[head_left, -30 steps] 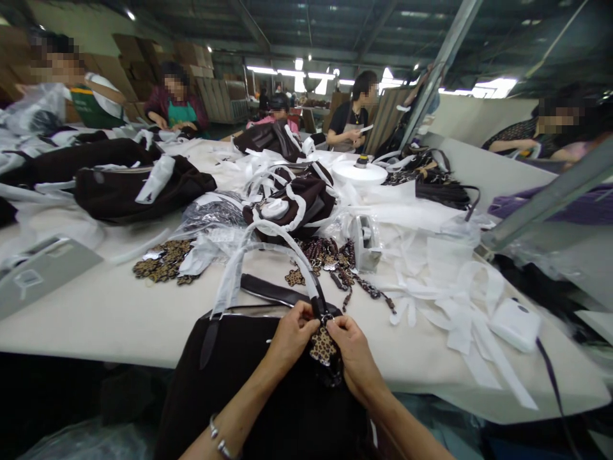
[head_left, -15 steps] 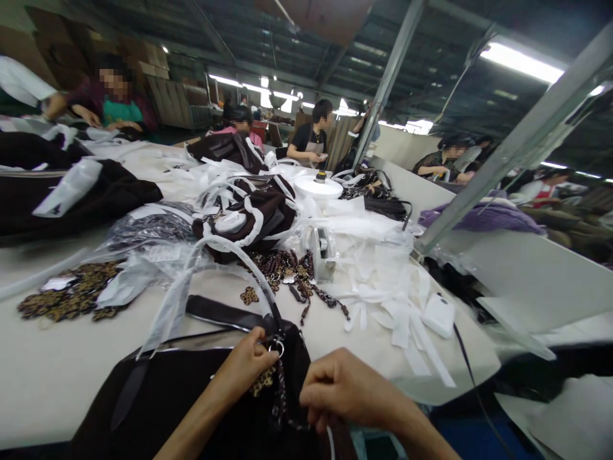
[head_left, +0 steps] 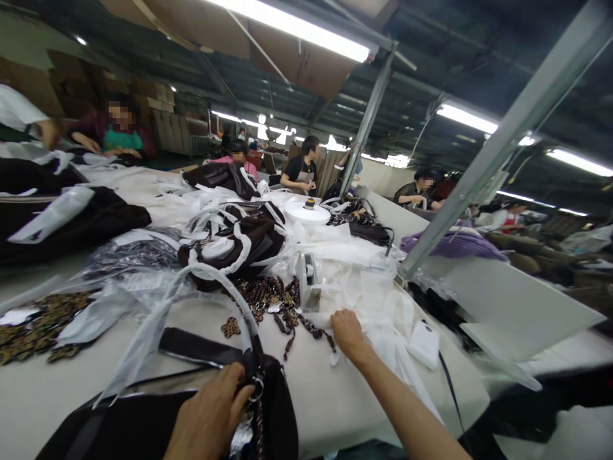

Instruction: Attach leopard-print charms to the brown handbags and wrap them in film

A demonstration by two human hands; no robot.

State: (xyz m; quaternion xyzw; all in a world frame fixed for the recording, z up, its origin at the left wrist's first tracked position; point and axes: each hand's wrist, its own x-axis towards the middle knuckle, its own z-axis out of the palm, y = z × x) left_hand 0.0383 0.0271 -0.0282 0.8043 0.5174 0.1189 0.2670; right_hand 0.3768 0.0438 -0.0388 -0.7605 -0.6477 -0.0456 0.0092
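Observation:
A dark handbag [head_left: 143, 415] lies at the table's near edge, its raised handle [head_left: 215, 271] wrapped in white film. My left hand [head_left: 211, 409] is closed on the bag at the handle's base, thumb against a metal ring [head_left: 257, 388]. A braided cord charm [head_left: 260, 428] hangs from the ring, with a silvery piece [head_left: 242, 434] beside it. Farther forward, my right hand [head_left: 348, 333] has its fingers curled down among white strips [head_left: 400, 345], just right of a tape dispenser [head_left: 309, 281]. Whatever its fingertips hold is hidden.
Braided charms [head_left: 268, 297] lie left of the dispenser. Leopard-print pieces [head_left: 43, 326] and clear plastic bags [head_left: 134, 255] are at left. Behind stand another dark bag [head_left: 239, 246] and a white disc [head_left: 306, 213]. A white device [head_left: 424, 345] sits at right by a slanted metal post [head_left: 479, 172]. Several co-workers sit beyond.
My right hand has left the bag's charm and reached forward to the white strips. My left hand stays by the ring, its back now turned up. The whole view has shifted.

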